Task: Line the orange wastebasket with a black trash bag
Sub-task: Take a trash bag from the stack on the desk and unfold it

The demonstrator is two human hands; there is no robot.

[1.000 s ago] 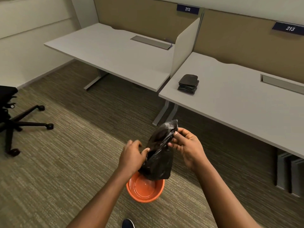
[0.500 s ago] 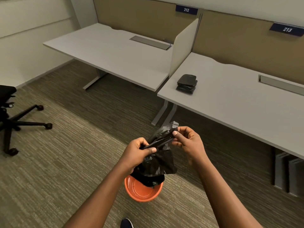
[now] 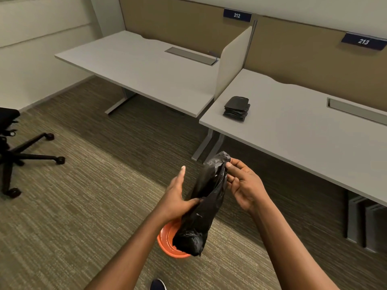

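Observation:
A black trash bag hangs bunched and long between my hands, above the floor. My right hand pinches its top edge between thumb and fingers. My left hand is pressed into the bag's left side at mid-height, fingers partly tucked in its folds and the index finger pointing up. The orange wastebasket stands on the carpet right under the bag. The bag's lower end hides most of the basket's mouth and right rim.
A stack of folded black bags lies near the left corner of the right desk. A second desk and a divider panel stand behind. A black office chair is at left. My shoe tip shows at the bottom edge.
The bag has been drawn out longer and hangs lower over the basket. My left hand slid from the top edge down to the bag's side. My right hand still pinches the top.

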